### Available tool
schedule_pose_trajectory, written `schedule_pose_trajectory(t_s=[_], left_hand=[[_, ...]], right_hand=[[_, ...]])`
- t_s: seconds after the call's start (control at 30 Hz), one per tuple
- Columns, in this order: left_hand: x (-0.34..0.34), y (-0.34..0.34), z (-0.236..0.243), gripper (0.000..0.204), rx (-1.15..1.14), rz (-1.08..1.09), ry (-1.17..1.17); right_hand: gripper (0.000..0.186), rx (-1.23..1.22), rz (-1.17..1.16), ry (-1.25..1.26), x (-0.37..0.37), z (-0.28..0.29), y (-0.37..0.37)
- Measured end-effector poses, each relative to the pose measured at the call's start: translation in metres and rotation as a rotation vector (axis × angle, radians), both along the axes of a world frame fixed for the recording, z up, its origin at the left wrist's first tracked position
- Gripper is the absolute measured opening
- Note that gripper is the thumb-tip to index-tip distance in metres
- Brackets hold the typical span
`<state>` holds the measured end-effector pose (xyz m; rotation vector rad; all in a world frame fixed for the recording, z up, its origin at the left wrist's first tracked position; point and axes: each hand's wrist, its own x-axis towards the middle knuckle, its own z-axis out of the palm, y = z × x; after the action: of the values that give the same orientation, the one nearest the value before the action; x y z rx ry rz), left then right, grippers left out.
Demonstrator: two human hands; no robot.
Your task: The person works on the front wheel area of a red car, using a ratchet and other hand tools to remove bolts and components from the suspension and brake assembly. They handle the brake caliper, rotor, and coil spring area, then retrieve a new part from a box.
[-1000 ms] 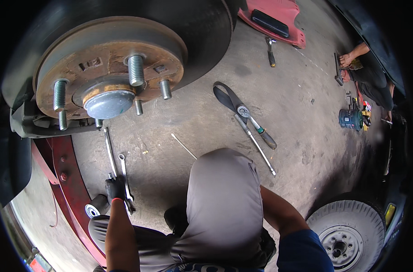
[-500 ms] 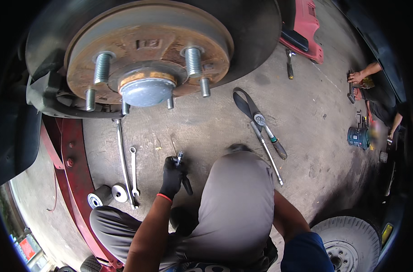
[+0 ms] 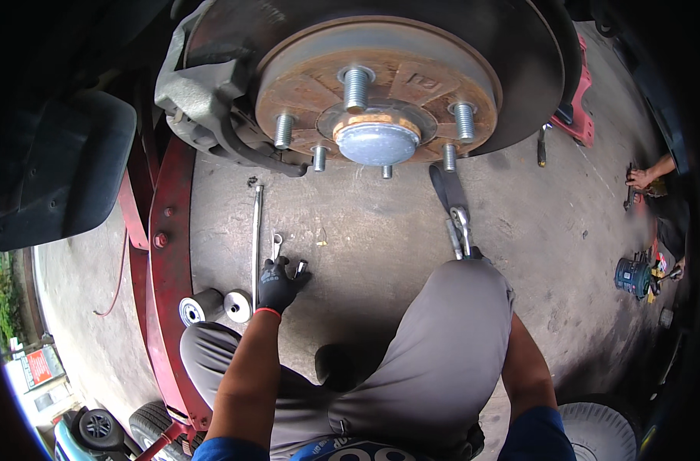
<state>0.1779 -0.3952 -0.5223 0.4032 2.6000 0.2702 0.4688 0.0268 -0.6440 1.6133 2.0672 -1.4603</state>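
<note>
My left hand (image 3: pixel 282 287), in a black glove, reaches low over the floor with its fingers on a combination wrench (image 3: pixel 277 244), covering the lower part of it. Between thumb and forefinger the same hand holds a small metal cylinder (image 3: pixel 300 269), like a socket. Just left of it lies a long steel bar (image 3: pixel 257 230). My right hand (image 3: pixel 475 252) is mostly hidden behind my raised knee; only a bit of black glove shows beside the ratchet (image 3: pixel 460 218). A strap wrench (image 3: pixel 447 187) and a steel extension bar (image 3: pixel 453 238) lie against that ratchet.
Above hangs a rusty wheel hub (image 3: pixel 380 84) with studs, its caliper bracket (image 3: pixel 204 92) at left. Two filters, one black-sided (image 3: pixel 204 307) and one with a pale end (image 3: pixel 237 306), stand near the red jack beam (image 3: pixel 173 253). Another person's hand (image 3: pixel 640 178) works far right.
My left hand has moved left, from bare floor onto the wrench. My right hand's glove now shows by the ratchet. The view has shifted, so the hub sits farther right.
</note>
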Motion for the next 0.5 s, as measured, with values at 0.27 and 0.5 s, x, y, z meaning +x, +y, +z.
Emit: schedule_pose_trajectory(t_s=[0.27,0.5], left_hand=[[-0.013,0.029,0.031,0.076,0.169,0.189,-0.014],[-0.007,0.042,0.002,0.046,0.074,-0.154,0.015]], right_hand=[[0.043,-0.221,0.427,0.372,-0.175,0.032,-0.127],[0.035,-0.374,1.156,0.601,-0.188,0.020,-0.207]])
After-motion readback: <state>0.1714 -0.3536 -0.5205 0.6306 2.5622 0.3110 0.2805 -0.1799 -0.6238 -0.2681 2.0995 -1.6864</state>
